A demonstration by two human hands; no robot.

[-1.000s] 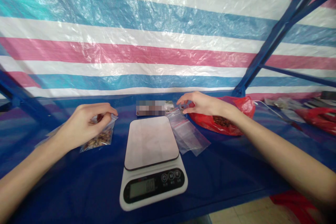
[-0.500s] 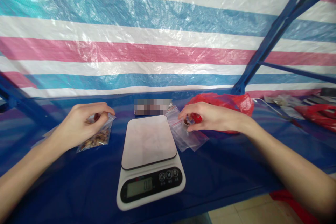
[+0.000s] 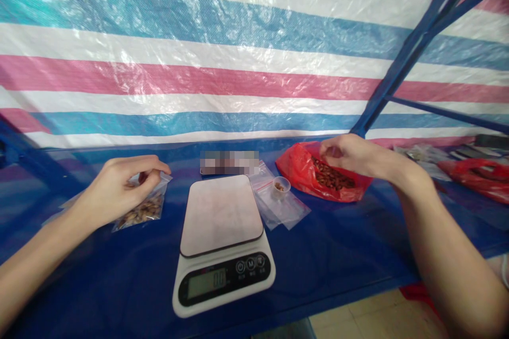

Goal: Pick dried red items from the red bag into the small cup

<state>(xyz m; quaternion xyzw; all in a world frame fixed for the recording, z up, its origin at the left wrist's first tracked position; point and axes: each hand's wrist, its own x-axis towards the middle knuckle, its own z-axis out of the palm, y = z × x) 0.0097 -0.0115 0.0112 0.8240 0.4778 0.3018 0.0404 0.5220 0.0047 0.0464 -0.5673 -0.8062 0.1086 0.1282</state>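
Observation:
My left hand (image 3: pixel 125 185) is closed in a pinch at the upper corner of a clear zip bag (image 3: pixel 143 211) holding brown, dried-looking pieces. Over to the right, my right hand (image 3: pixel 348 152) has its fingers curled at the back edge of a red plastic bag (image 3: pixel 294 169), whose mouth gapes over many small reddish-brown pieces (image 3: pixel 334 176); its fingertips are partly hidden. Between the hands stands a white kitchen scale (image 3: pixel 225 217) reading 0.0 with a bare plate. A small clear cup (image 3: pixel 281 187) with a few brown bits rests on flat, clear zip bags (image 3: pixel 284 216).
Behind the scale lies a blurred-out flat object (image 3: pixel 228 163). More red plastic (image 3: pixel 477 177) and clear bags (image 3: pixel 423 153) sit far right on the blue table (image 3: pixel 131 275). Blue metal posts (image 3: pixel 413 58) and a striped tarp (image 3: pixel 199 79) bound the back.
My right hand has left the small cup and moved right and back to the red bag, which now gapes open with its contents showing. My left hand stays about where it was.

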